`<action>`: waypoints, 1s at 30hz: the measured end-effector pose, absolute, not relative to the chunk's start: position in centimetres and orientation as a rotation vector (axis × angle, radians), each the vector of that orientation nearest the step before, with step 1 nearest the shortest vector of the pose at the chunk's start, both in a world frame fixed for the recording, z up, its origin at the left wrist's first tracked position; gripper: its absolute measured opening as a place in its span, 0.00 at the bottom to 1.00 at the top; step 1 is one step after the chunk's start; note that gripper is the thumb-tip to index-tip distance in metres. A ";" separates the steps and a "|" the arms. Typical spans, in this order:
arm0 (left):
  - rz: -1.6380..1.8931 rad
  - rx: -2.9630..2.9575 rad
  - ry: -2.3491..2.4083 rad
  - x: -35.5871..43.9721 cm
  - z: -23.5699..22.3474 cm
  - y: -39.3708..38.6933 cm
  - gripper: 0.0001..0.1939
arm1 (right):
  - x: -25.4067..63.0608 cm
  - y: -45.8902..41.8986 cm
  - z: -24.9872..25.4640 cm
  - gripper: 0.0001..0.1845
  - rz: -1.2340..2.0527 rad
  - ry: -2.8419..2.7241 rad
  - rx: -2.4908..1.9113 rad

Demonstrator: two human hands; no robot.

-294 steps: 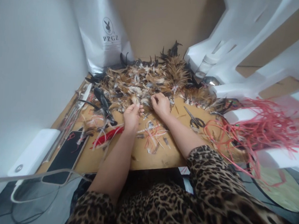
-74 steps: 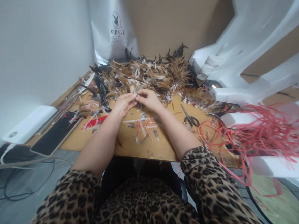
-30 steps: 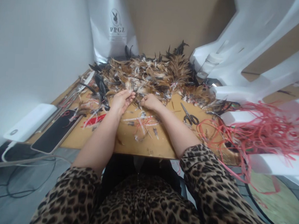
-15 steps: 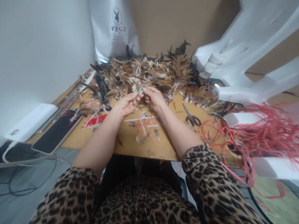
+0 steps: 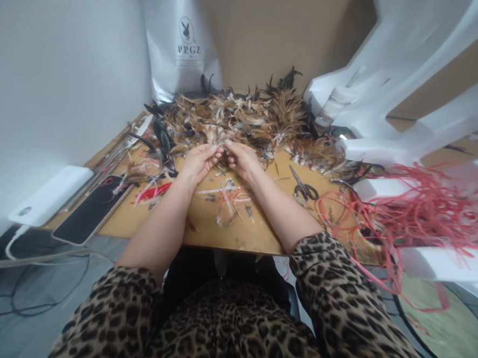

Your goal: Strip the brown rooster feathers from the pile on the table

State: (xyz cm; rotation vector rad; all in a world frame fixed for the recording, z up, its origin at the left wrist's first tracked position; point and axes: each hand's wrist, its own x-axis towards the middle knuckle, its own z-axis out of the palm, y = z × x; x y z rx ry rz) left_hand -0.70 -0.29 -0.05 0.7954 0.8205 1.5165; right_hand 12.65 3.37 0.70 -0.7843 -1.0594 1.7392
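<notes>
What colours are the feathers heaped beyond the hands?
Feathers: mostly brown and tan, with some whitish and black, seen in the head view.

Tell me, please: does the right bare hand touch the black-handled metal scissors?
Apart. The head view shows tan tabletop between the right bare hand and the black-handled metal scissors.

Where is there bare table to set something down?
Mostly bare table: its front edge between left forearm and right forearm, below the scraps; also the patch between phone and left forearm. Crowded: feathers at the back, red strips at right.
</notes>
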 end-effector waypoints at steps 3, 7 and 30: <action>1.499 0.904 0.882 -0.4 -0.3 -0.3 0.06 | 12.5 3.3 0.6 0.19 1.728 -1.092 -0.806; 1.477 0.882 0.883 -0.3 -0.3 -0.4 0.07 | 12.5 3.5 0.7 0.18 1.687 -1.068 -0.821; 1.416 0.828 1.025 -0.1 0.4 -0.8 0.06 | 12.1 2.7 0.7 0.12 1.302 -1.386 -0.887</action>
